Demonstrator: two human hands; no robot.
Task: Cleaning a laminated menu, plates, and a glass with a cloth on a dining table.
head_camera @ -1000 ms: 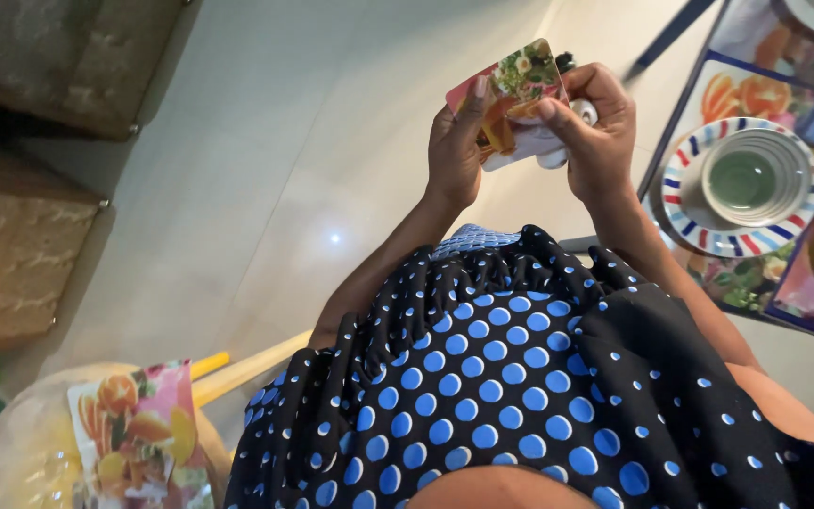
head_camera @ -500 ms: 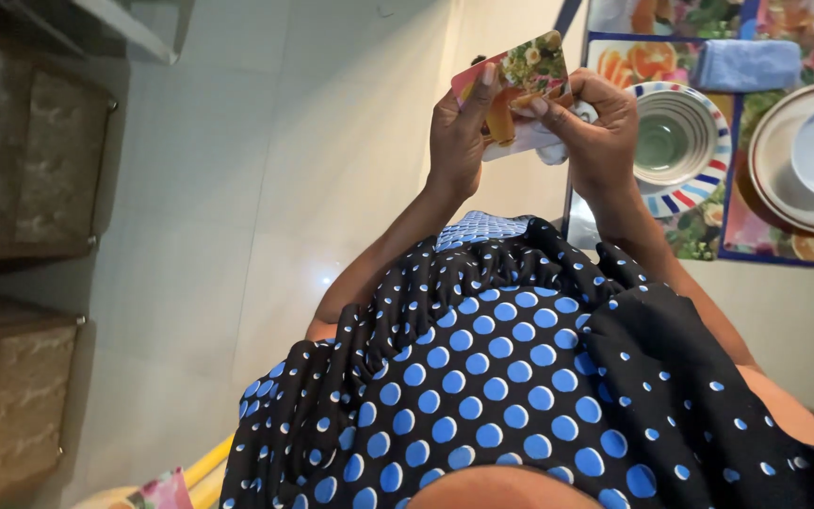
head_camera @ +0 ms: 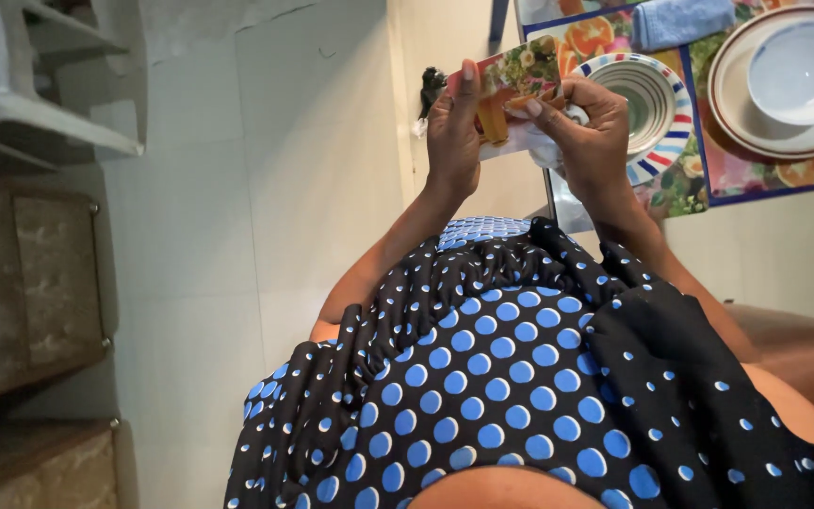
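Both hands hold a small square coaster [head_camera: 517,73] printed with fruit and greens, lifted in front of my body. My left hand [head_camera: 452,132] grips its left edge with a finger laid up along the side. My right hand [head_camera: 591,127] pinches its lower right edge and also bunches a white cloth [head_camera: 531,141] under the coaster. A small dark thing [head_camera: 429,87] shows just left of my left hand; what it is cannot be told.
A table at top right carries fruit-print placemats [head_camera: 685,184], a striped plate [head_camera: 675,123] with a ribbed bowl [head_camera: 635,94], a brown-rimmed plate [head_camera: 737,123] with a white bowl [head_camera: 803,66], and a folded blue cloth [head_camera: 680,21]. Stone-faced steps [head_camera: 21,283] stand at left over pale floor tiles [head_camera: 237,236].
The view has swung, so the table and dishes slid left toward my hands. Both hands keep their grip on the coaster and cloth; my right fingers shifted slightly along its edge.
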